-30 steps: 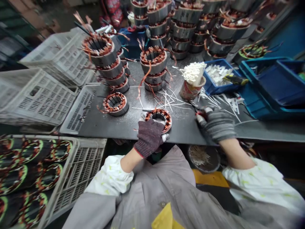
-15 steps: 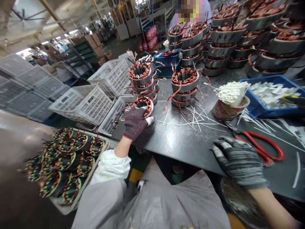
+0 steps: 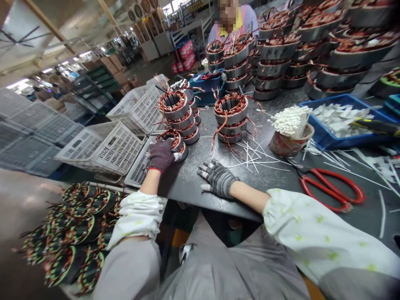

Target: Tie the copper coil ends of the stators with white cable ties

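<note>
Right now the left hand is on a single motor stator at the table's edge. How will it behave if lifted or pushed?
The stator under the left hand is a steel ring packed with copper windings, so it is probably heavy for its size and rigid. It lies flat, so it should slide, not roll. Its loose copper leads may bend or snag on the neighbouring stack.
</note>
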### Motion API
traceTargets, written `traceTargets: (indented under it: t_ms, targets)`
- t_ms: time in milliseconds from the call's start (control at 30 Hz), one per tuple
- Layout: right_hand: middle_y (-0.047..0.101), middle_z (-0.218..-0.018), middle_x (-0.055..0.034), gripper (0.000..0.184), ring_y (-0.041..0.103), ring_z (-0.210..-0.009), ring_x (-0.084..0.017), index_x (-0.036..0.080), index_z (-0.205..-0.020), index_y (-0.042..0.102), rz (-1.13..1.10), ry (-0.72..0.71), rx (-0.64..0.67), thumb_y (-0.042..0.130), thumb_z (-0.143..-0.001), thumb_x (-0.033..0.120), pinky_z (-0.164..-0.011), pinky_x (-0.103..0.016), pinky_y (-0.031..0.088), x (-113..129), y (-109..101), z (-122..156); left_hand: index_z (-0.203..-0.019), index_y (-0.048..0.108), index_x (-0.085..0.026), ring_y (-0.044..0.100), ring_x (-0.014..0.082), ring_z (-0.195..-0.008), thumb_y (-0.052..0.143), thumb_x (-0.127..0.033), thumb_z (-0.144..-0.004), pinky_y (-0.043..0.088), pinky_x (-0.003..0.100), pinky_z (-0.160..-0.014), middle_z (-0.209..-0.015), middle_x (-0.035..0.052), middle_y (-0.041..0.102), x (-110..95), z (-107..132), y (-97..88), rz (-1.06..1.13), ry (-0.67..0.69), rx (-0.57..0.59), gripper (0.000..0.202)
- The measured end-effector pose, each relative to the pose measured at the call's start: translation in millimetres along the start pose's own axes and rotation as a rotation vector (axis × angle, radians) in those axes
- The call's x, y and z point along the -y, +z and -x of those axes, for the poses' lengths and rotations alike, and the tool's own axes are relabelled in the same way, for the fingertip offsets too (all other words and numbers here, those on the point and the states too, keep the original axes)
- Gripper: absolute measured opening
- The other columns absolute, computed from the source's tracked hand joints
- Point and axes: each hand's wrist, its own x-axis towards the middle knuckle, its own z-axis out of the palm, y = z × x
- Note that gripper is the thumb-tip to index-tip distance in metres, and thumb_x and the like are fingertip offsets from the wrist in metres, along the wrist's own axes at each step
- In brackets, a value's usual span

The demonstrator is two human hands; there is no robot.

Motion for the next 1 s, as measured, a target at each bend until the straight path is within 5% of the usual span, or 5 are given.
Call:
traceTargets:
  t_ms: [300,433,567,700,1000]
  targets:
    - [0.061,-0.145,-0.0200,0.055,0.056,-0.135,-0.033,0.013,-0.140,0.063,0.194,0.244,-0.176,0.054,-0.097,0.046,-0.114,-0.054,0.041,-110.1,-17.3,118.7,-0.125,0.067,-0.020,0.061,0.0417,-0.120,0.062,-0.046,-0.089,0.026,0.068,-0.111,-0.119,0.0179,0.073,-30.0,-1.1,-39.2,-0.030,0.121,-0.241,0.044]
    - [0.065,-0.140,-0.0185,0.040,0.058,-0.131,-0.034,0.014,-0.130,0.070,0.262,0.204,-0.256,0.052,-0.098,0.031,-0.116,-0.059,0.036,-76.9,-27.1,141.8,-0.136,0.061,-0.021,0.060,0.0300,-0.127,0.054,-0.040,-0.096,0.028,0.053,-0.121,-0.125,0.0107,0.073,-110.6,-38.1,-70.0,0.293,0.405,-0.545,0.045]
    - [0.068,-0.137,-0.0140,0.038,0.059,-0.130,-0.032,0.019,-0.129,0.071,0.202,0.192,-0.344,0.049,-0.099,0.024,-0.111,-0.058,0.043,-32.9,-9.7,160.0,-0.130,0.066,-0.018,0.059,0.0366,-0.126,0.069,-0.045,-0.085,0.025,0.058,-0.121,-0.127,0.0149,0.072,-177.8,-87.0,-68.7,0.321,0.432,-0.309,0.053]
    - [0.070,-0.133,-0.0166,0.039,0.063,-0.124,-0.032,0.014,-0.128,0.071,0.136,0.336,-0.366,0.048,-0.100,0.028,-0.106,-0.055,0.050,-27.9,-2.2,172.8,-0.112,0.074,-0.021,0.065,0.0322,-0.110,0.074,-0.048,-0.080,0.044,0.048,-0.104,-0.112,0.0096,0.076,-189.8,-104.8,-55.8,0.500,0.320,-0.141,0.042]
    - [0.064,-0.139,-0.0160,0.049,0.061,-0.126,-0.032,0.021,-0.146,0.056,0.084,0.500,-0.748,0.051,-0.099,0.033,-0.106,-0.052,0.050,-19.6,-21.5,172.7,-0.097,0.076,-0.025,0.065,0.0249,-0.095,0.076,-0.058,-0.078,0.047,0.045,-0.099,-0.092,0.0029,0.076,-145.1,30.3,-35.5,0.667,0.525,-0.223,0.038]
